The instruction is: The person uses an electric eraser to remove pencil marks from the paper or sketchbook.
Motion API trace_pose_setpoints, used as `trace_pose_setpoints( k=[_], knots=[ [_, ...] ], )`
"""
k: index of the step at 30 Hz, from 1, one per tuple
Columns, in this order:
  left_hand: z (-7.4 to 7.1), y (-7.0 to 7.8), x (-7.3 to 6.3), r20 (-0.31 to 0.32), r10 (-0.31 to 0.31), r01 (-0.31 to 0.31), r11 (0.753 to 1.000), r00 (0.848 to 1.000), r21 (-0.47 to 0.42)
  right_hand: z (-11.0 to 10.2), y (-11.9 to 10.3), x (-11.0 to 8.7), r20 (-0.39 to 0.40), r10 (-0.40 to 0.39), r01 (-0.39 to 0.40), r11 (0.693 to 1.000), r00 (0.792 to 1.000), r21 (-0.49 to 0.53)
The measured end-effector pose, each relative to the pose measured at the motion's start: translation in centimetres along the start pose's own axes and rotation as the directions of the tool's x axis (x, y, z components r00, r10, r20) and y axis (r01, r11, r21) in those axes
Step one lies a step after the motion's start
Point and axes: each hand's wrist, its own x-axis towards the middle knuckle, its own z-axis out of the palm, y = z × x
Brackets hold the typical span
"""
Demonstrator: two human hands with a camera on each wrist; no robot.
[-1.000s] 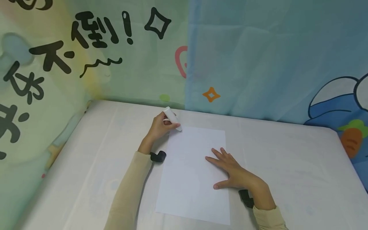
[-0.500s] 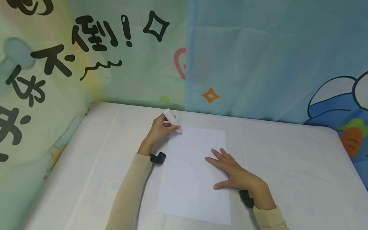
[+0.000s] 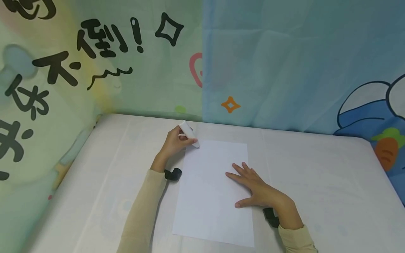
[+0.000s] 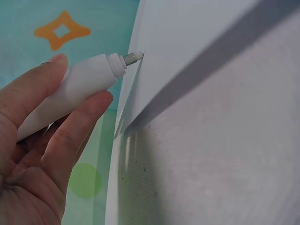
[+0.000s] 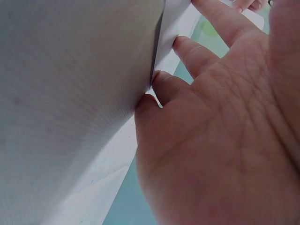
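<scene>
A blank white sheet of paper (image 3: 209, 203) lies on the white-covered table. My left hand (image 3: 174, 144) pinches a thick white marker (image 3: 188, 129) between thumb and fingers at the sheet's upper left corner. In the left wrist view, the marker (image 4: 77, 89) is uncapped, its metal-collared nib right at the paper. My right hand (image 3: 254, 188) rests spread on the sheet's right edge, fingers apart and thumb out. In the right wrist view, that hand (image 5: 206, 136) shows its palm and has its fingertips against the paper.
The white tablecloth (image 3: 316, 182) spreads around the sheet. Behind the table hangs a printed cloth backdrop (image 3: 284, 70) with dark characters on its left part. Black wrist cameras sit at the left (image 3: 173, 174) and right (image 3: 271, 217) wrists.
The left hand and marker have shifted very slightly, the nib edging down toward the near side at the sheet's corner. The right hand and paper stay put. The head view has tilted a little.
</scene>
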Motion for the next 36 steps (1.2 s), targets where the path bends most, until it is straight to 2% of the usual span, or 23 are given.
trace_pose_setpoints(
  k=[23,36],
  knots=[
    [-0.19,-0.11,0.09,0.036,-0.025,0.025,0.999,0.999,-0.021,-0.02,-0.13,-0.07,0.004,0.012,-0.012,1.000,1.000,-0.005],
    [-0.30,-0.20,0.12,0.072,-0.010,0.011,1.000,0.997,-0.014,0.00,-0.10,-0.03,0.006,0.020,-0.020,1.000,1.000,-0.007]
  ],
)
